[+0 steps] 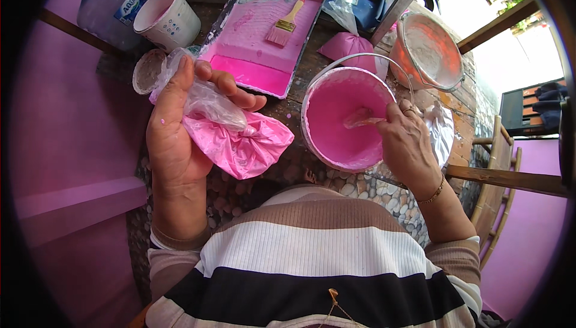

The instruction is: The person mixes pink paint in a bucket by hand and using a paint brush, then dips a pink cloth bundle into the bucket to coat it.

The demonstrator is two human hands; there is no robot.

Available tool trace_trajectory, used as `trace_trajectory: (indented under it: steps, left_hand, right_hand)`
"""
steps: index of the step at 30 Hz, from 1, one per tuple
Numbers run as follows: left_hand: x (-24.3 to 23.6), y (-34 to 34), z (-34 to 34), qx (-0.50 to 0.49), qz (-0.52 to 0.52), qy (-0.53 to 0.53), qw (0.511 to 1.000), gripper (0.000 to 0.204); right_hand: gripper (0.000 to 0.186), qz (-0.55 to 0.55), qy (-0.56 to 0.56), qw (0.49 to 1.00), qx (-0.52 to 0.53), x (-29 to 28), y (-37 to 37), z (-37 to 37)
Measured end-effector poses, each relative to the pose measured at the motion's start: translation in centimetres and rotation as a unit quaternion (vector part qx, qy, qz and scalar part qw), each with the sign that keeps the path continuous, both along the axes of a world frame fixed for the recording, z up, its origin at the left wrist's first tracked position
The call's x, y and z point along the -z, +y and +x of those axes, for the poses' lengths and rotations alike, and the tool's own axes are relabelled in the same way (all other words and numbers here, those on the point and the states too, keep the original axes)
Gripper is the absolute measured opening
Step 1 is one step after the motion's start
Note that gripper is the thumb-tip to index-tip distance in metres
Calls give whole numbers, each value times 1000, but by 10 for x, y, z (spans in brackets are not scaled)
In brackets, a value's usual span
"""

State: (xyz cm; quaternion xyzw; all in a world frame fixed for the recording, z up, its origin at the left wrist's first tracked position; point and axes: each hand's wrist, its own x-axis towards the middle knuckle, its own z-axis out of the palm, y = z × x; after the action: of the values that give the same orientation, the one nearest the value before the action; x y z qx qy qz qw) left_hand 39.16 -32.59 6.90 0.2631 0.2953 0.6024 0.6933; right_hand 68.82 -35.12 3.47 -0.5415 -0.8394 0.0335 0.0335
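My left hand grips a clear plastic bag filled with pink paint or powder, held above the stone-patterned table. My right hand holds a wooden stir stick dipped into a white bucket of pink paint, at the bucket's right rim. The bucket stands between my two hands, with its wire handle raised behind it.
A paint tray with pink paint and a flat brush lies at the back. A white cup, a lid, a water jug, another pink bag and a second, orange-stained bucket stand around. Pink walls flank both sides.
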Motion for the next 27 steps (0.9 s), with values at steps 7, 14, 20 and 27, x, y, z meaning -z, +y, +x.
trace_trajectory:
  steps: [7, 14, 20, 27]
  left_hand:
    - [-2, -3, 36, 33, -8, -49, 998, 27]
    - [2, -6, 92, 73, -64, -129, 987, 30]
    - [9, -2, 132, 14, -112, -177, 978, 31]
    - [28, -8, 138, 80, -66, -152, 983, 49]
  right_hand:
    - [24, 43, 9, 998, 32, -3, -9, -7]
    - [96, -173, 524, 833, -35, -48, -21, -15]
    - [84, -205, 464, 862, 7, -48, -13, -35]
    - [44, -265, 391, 873, 123, -48, -17, -23]
